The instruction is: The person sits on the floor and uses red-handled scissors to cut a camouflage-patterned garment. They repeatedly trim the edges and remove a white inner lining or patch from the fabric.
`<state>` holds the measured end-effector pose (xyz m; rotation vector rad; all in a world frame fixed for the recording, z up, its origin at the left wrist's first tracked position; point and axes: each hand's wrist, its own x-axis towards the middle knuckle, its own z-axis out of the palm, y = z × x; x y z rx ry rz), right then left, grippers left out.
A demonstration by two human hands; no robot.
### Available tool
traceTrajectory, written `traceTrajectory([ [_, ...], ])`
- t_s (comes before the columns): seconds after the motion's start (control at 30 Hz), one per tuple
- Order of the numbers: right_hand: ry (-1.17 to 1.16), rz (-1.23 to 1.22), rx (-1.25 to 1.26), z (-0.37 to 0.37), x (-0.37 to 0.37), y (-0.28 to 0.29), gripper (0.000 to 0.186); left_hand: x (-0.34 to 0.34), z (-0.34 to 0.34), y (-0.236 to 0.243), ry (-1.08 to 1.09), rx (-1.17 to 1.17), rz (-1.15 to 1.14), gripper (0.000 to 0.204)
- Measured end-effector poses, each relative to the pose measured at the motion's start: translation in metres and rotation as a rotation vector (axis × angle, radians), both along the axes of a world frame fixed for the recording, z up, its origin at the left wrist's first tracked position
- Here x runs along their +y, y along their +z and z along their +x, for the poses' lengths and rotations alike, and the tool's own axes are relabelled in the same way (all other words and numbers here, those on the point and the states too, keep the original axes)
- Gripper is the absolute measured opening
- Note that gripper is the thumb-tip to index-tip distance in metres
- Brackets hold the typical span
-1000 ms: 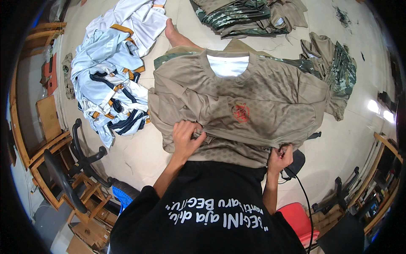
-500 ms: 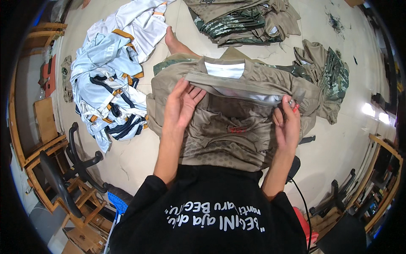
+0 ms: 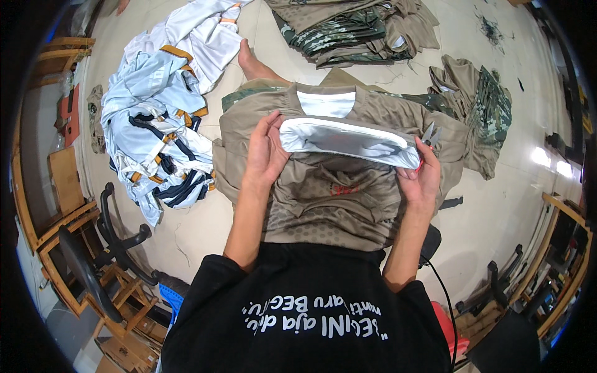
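Note:
A brown shirt point(image 3: 311, 231) with a red print lies across my lap. My left hand point(image 3: 266, 152) pinches one end of its opening, fingers curled at the edge. At the other end my right hand point(image 3: 424, 180) grips the same edge and also keeps hold of small scissors point(image 3: 430, 135), whose blades point up beside the fingers. Between the hands the opening is stretched sideways, with its white inner side point(image 3: 339, 142) facing up. Beyond it lies more brown cloth with a collar point(image 3: 326, 102).
White and pale blue garments point(image 3: 155, 93) are heaped at the left. Brown and camouflage clothes point(image 3: 360, 31) are piled at the far side, with another bunch point(image 3: 476, 112) at the right. A bare foot point(image 3: 252, 62) rests beyond the shirt. Chair legs point(image 3: 121, 233) stand at the left.
The stretched edge has turned over, so its white inside now shows instead of the brown outside. My right hand has tilted, and the scissors' blades have come into sight.

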<state>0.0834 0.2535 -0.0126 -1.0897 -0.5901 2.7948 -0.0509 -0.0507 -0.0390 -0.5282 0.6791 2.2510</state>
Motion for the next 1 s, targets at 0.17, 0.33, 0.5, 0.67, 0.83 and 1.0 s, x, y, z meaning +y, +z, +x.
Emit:
traceTrajectory([
  [0.17,-0.033,-0.012,0.021,-0.002,-0.003,0.004,0.018,0.012,0.011,0.014,-0.128,0.133,-0.111,0.054],
  [0.33,-0.022,0.022,0.049,0.000,-0.001,-0.002,0.020,0.019,0.011,0.027,-0.226,0.200,-0.201,0.057],
  [0.5,-0.030,-0.016,0.070,0.001,0.000,-0.004,0.020,0.020,0.009,0.026,-0.228,0.210,-0.196,0.053],
  [0.67,0.006,0.090,0.096,0.002,-0.007,0.010,0.004,0.014,0.013,0.019,-0.191,0.311,-0.230,0.025],
  [0.83,0.068,1.398,-0.310,0.038,-0.034,0.063,0.021,-0.005,0.041,0.107,-0.035,1.189,-1.231,0.030],
  [1.0,0.852,1.371,-0.333,0.118,-0.035,0.108,0.030,-0.047,0.075,0.140,-0.835,1.432,-1.217,0.040],
])
